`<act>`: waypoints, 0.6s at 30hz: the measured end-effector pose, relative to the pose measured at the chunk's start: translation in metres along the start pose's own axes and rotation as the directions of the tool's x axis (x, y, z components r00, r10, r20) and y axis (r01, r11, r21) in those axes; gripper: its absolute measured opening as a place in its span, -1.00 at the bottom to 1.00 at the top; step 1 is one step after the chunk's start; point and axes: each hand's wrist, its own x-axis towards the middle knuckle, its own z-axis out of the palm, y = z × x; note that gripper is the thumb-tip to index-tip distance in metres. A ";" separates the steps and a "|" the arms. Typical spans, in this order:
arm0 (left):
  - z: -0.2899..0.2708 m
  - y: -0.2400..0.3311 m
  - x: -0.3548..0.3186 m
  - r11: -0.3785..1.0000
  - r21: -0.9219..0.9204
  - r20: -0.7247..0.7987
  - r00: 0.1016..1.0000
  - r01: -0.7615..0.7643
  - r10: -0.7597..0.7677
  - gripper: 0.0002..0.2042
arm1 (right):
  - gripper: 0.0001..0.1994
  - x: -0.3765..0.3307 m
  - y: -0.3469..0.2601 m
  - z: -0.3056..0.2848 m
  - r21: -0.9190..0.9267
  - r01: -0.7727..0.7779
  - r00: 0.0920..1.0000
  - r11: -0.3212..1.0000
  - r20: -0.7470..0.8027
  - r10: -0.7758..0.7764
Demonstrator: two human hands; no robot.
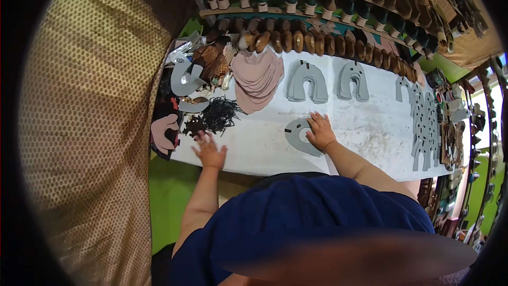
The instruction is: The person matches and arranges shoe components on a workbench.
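My right hand [320,132] rests with its fingers stretched out on the right side of a grey U-shaped shoe-upper piece [297,133] with dark slots, lying flat on the white-covered table [254,145]. Part of that piece is hidden under the hand. Near the table's front left edge, my left hand [210,151] has its fingers spread, close to a small heap of dark brown bits [194,125]. Just beyond it lies a tangle of thin black strips [220,114]. I see nothing held in either hand.
Stacked grey U-shaped pieces [308,83] and a second stack [352,83] lie farther back. Pink pieces [257,80] fan out at the left. More grey slotted pieces [425,127] line the right side. Shoe lasts [299,41] stand along the back; a patterned curtain [95,127] hangs left.
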 end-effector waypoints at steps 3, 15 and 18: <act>-0.002 -0.041 -0.001 0.969 -0.051 -0.063 0.968 0.240 -0.243 0.12 | -0.44 0.000 0.001 0.003 -0.017 -0.003 1.000 1.000 -0.008 0.003; -0.022 -0.086 0.014 0.939 -0.088 0.531 0.813 0.333 -0.239 0.43 | -0.46 -0.002 -0.006 0.006 -0.069 -0.022 0.999 0.997 -0.037 0.019; -0.023 -0.094 0.019 0.960 -0.097 0.554 0.815 0.263 -0.168 0.47 | -0.48 0.000 -0.007 0.011 -0.078 -0.032 0.999 0.996 -0.044 0.029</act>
